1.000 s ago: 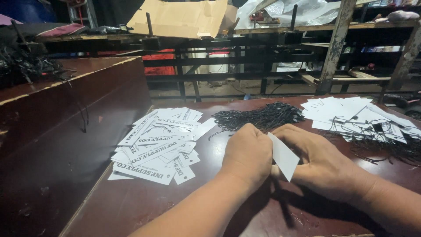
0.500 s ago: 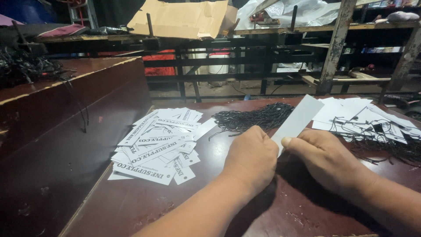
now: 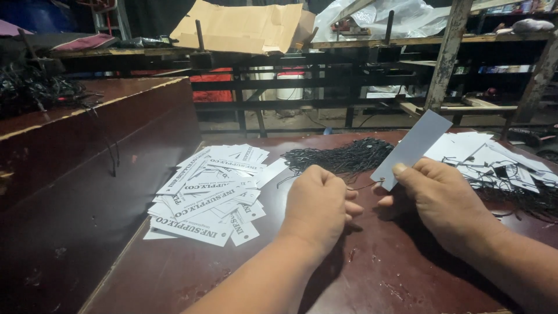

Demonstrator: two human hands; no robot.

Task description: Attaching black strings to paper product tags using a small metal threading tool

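Observation:
My right hand (image 3: 444, 203) pinches the lower corner of a blank white card tag (image 3: 412, 148), which stands up tilted to the right. My left hand (image 3: 317, 203) is closed beside it, gripping a thin black string (image 3: 365, 186) that runs to the tag's lower end. Both hands rest over a dark red-brown table (image 3: 174, 273). Behind the hands lies a bundle of black strings (image 3: 343, 157). A pile of white printed tags (image 3: 212, 192) is spread out to the left of my left hand.
A heap of tags with strings attached (image 3: 500, 166) lies at the right. A raised wooden bench (image 3: 87, 134) with tangled black strings (image 3: 35, 87) runs along the left. Metal racks, folded cardboard (image 3: 244, 26) and plastic sheeting stand behind the table.
My right hand has lifted the tag from flat between the hands to upright and moved it right. My left hand has drawn back slightly, with the string now stretched between them.

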